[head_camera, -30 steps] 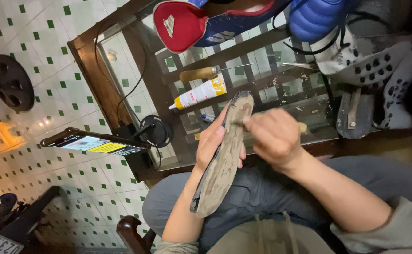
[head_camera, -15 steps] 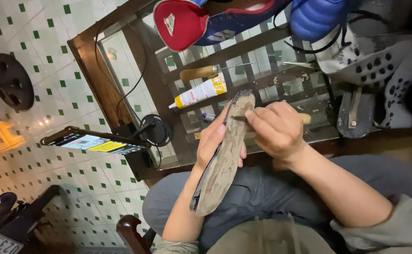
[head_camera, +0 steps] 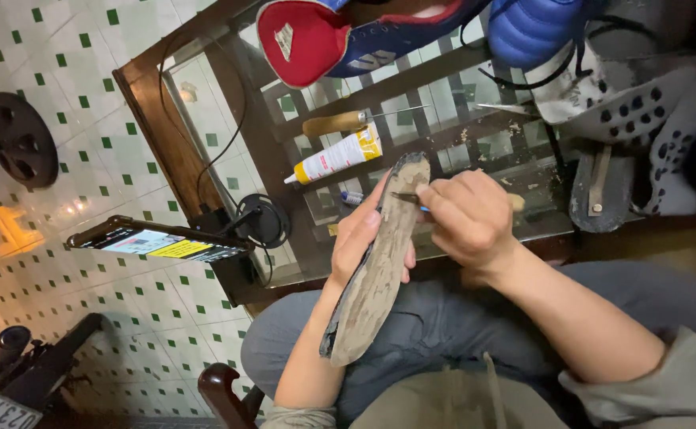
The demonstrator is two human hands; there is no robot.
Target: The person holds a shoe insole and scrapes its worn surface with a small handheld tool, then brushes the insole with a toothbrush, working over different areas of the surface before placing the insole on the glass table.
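We see both forearms bare, the left hand and right hand ungloved, grey sleeves pushed up near the elbows, and grey-blue trousers with a drawstring.

Warm indoor light falls evenly over my lap and the glass surface, which reflects pale sheen, while a bright orange glare burns on the tiled floor at left, the far corners sink into shadow, and everything stays fairly sharp apart from slight softness at the edges.
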